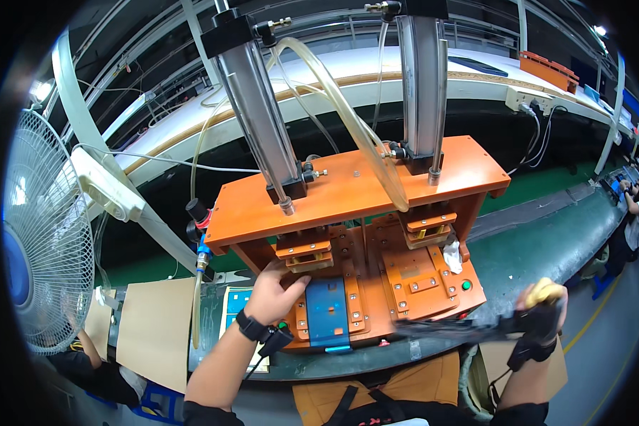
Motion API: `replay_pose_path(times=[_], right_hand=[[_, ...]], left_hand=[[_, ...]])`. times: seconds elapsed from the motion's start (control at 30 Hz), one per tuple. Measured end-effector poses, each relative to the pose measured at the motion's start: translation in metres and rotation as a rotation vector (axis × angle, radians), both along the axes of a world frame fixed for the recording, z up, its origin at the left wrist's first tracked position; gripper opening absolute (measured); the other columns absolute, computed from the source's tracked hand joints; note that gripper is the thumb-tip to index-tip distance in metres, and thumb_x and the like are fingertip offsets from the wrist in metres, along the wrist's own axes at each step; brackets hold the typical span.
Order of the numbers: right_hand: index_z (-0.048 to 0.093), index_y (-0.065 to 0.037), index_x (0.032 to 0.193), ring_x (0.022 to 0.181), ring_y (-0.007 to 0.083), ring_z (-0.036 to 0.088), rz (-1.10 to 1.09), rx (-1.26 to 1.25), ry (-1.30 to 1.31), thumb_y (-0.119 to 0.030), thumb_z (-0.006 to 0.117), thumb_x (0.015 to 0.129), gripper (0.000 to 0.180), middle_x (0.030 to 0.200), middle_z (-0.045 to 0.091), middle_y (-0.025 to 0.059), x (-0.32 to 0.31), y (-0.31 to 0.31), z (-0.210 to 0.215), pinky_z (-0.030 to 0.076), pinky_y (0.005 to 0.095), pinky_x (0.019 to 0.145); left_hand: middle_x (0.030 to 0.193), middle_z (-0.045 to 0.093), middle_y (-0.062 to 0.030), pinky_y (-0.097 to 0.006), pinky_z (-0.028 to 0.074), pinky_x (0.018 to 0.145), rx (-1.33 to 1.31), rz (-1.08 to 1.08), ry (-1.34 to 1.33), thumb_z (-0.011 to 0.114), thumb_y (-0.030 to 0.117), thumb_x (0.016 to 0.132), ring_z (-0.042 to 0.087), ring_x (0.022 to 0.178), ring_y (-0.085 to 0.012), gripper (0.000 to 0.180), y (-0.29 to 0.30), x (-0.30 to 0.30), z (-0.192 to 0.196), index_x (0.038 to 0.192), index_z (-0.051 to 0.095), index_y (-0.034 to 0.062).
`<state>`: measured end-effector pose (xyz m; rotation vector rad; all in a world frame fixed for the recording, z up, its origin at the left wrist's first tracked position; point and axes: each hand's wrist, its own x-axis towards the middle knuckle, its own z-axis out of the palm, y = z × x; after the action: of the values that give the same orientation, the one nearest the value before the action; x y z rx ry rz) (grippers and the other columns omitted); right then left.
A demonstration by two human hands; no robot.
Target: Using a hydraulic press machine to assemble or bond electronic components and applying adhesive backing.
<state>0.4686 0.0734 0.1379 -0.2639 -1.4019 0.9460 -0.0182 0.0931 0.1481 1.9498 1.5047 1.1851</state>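
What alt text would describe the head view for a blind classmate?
A person's left hand is at an orange two-cylinder press, beside a blue plate. The right hand holds a blurred dark object. A caged fan stands at left.

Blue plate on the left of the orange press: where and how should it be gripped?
Probably best by the near end of the blue plate, from the wearer's side, thumb above and fingers below if there's a gap. It lies flat, lengthwise toward the wearer, its near end at the front edge of the press, while the left head crowds its far end.
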Motion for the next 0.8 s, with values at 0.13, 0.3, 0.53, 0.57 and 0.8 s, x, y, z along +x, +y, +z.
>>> replay_pose_path(times=[0.13, 0.3, 0.53, 0.57, 0.8], right_hand=[[0.056, -0.004, 0.125, 0.101, 0.0263, 0.062, -0.4, -0.47, 0.746, -0.025, 0.047, 0.102, 0.032, 0.117, 0.062, 0.0118, 0.079, 0.028, -0.072, 0.049, 0.0414, 0.092], [0.063, -0.006, 0.111, 0.1, 0.0212, 0.065, -0.17, -0.509, 0.614, -0.02, 0.057, 0.099, 0.019, 0.109, 0.069, 0.0073, 0.121, 0.09, -0.134, 0.052, 0.0367, 0.09], [0.063, -0.003, 0.106, 0.092, 0.0248, 0.068, -0.042, -0.849, 0.494, -0.022, 0.059, 0.097, 0.021, 0.103, 0.069, 0.0125, 0.088, 0.213, -0.182, 0.056, 0.0318, 0.077], [0.063, -0.002, 0.106, 0.092, 0.0252, 0.068, -0.049, -0.902, 0.499, -0.022, 0.059, 0.097, 0.022, 0.102, 0.068, 0.0132, 0.079, 0.228, -0.183, 0.057, 0.0324, 0.077], [0.058, 0.002, 0.113, 0.093, 0.024, 0.069, -0.045, -1.106, 0.398, -0.024, 0.051, 0.099, 0.03, 0.106, 0.069, 0.016, 0.024, 0.315, -0.183, 0.058, 0.0309, 0.076]], left_hand=[[0.106, 0.069, -0.0202, -0.035, 0.052, 0.083, -0.069, 0.082, 0.086, 0.062, 0.009, 0.086, 0.066, 0.101, -0.0355, 0.023, 0.024, 0.01, 0.0, 0.108, 0.067, 0.0012], [0.121, 0.066, -0.0085, -0.038, 0.051, 0.095, -0.076, 0.145, 0.64, 0.057, 0.032, 0.092, 0.061, 0.112, -0.0295, 0.036, 0.052, -0.035, -0.038, 0.124, 0.062, 0.0165], [0.137, 0.053, -0.0108, -0.042, 0.044, 0.105, -0.266, 0.14, 0.827, 0.049, 0.028, 0.099, 0.047, 0.129, -0.026, 0.038, 0.08, -0.026, -0.026, 0.135, 0.05, 0.015], [0.137, 0.053, -0.0109, -0.042, 0.044, 0.105, -0.274, 0.134, 0.812, 0.049, 0.027, 0.099, 0.047, 0.129, -0.0261, 0.038, 0.084, -0.025, -0.02, 0.135, 0.05, 0.0146], [0.135, 0.053, -0.0123, -0.042, 0.044, 0.103, -0.331, 0.16, 0.722, 0.053, 0.025, 0.096, 0.049, 0.125, -0.0267, 0.039, 0.092, -0.007, 0.005, 0.133, 0.05, 0.012]])
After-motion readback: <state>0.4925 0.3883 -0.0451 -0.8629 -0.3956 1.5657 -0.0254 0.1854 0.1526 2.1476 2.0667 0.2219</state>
